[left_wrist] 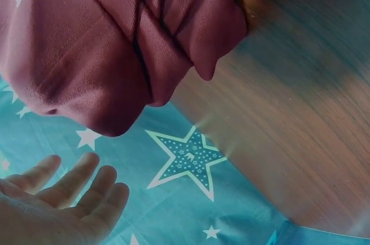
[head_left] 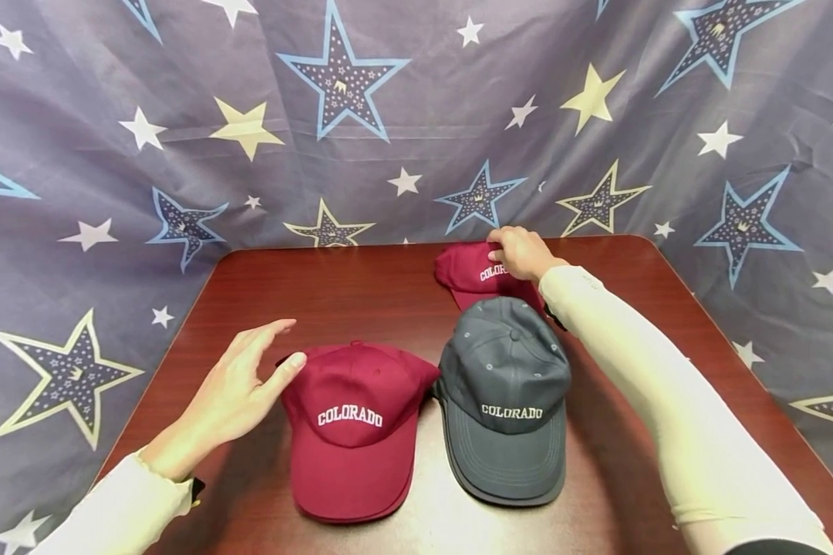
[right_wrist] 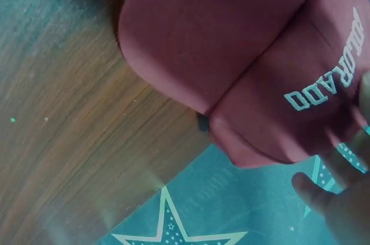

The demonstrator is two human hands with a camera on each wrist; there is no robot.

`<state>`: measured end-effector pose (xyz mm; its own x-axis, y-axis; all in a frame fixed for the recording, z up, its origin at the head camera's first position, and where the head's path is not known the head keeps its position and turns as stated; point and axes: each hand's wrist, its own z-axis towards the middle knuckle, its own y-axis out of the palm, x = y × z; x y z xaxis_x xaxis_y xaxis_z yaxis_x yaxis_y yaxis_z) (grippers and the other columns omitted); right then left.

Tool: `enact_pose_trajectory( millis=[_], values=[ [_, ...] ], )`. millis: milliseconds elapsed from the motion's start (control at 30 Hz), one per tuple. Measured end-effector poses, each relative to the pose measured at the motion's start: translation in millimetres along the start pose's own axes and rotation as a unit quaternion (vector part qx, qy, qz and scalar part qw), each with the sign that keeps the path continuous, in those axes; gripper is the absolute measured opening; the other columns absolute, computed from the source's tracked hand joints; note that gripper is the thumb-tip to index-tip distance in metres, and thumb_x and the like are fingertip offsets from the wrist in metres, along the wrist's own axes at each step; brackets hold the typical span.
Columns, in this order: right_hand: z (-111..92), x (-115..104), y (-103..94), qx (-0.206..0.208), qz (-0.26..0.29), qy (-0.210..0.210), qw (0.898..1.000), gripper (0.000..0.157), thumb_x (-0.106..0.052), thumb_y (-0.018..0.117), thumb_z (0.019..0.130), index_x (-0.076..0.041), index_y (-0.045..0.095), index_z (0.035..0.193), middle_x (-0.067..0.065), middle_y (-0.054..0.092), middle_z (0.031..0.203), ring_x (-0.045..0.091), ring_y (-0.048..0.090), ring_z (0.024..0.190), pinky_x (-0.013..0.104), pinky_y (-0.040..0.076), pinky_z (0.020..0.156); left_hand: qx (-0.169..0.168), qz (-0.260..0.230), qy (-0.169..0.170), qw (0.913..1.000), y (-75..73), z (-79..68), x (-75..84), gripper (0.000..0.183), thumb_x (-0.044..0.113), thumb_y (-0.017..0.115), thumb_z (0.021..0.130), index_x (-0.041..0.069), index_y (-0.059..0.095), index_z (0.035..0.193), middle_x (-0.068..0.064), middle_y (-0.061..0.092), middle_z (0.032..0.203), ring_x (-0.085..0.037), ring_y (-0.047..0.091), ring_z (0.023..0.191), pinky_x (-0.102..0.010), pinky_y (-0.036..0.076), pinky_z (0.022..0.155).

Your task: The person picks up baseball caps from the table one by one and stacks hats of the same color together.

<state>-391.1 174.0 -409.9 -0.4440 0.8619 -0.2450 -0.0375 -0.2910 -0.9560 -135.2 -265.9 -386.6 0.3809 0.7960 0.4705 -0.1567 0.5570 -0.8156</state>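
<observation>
In the head view my left hand (head_left: 239, 393) is beside the left side of the near maroon cap (head_left: 354, 420), thumb tip close to the crown. Its fingers are apart and hold nothing; the left wrist view shows the fingers (left_wrist: 95, 187) loosely extended below the maroon cloth. My right hand (head_left: 524, 253) reaches to the far maroon cap (head_left: 467, 270) and grips its crown, thumb in front and fingers at the top edge. The little finger stands off in the right wrist view. White COLORADO lettering marks this cap's front (right_wrist: 318, 97).
A dark grey COLORADO cap (head_left: 510, 408) sits right of the near maroon cap and overlaps the far cap's brim in the head view. All stand on a reddish-brown wooden table (head_left: 319, 293). A grey star-patterned cloth (head_left: 403, 139) hangs behind and at both sides.
</observation>
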Motion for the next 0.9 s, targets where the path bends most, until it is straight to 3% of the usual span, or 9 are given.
enact_pose_trajectory(
  millis=[300, 533, 900],
  values=[
    [-11, -4, -18.8, 0.097, 0.036, -0.005, 0.995, 0.013, -0.017, 0.071, 0.097, -0.009, 0.075, 0.106, 0.013, 0.072, 0.102, 0.034, 0.067, 0.097, 0.053, 0.050, 0.086, 0.003, 0.001, 0.002, 1.0000, -0.2, 2.1, 0.2, 0.057, 0.037, 0.067, 0.099, 0.013, 0.051, 0.149, -0.017, 0.054, 0.145, -0.038, 0.049, 0.130, -0.060, 0.041, 0.102],
    [-13, -15, -37.5, 0.165, 0.030, -0.039, 0.985, 0.013, -0.018, 0.072, 0.097, -0.009, 0.077, 0.105, 0.012, 0.074, 0.103, 0.034, 0.068, 0.101, 0.051, 0.050, 0.089, 0.004, -0.002, 0.000, 1.0000, -1.4, 3.0, -0.1, 0.058, 0.037, 0.067, 0.099, 0.014, 0.051, 0.149, -0.017, 0.054, 0.145, -0.038, 0.047, 0.131, -0.062, 0.040, 0.102],
    [-22, -30, -76.3, 0.295, -0.001, -0.096, 0.951, 0.015, -0.016, 0.075, 0.094, -0.004, 0.077, 0.102, 0.014, 0.074, 0.095, 0.038, 0.068, 0.090, 0.053, 0.051, 0.083, 0.004, -0.007, 0.002, 1.0000, -0.7, 6.6, 1.0, 0.058, 0.037, 0.067, 0.099, 0.012, 0.051, 0.149, -0.017, 0.054, 0.145, -0.038, 0.048, 0.130, -0.063, 0.040, 0.102]
  ],
)
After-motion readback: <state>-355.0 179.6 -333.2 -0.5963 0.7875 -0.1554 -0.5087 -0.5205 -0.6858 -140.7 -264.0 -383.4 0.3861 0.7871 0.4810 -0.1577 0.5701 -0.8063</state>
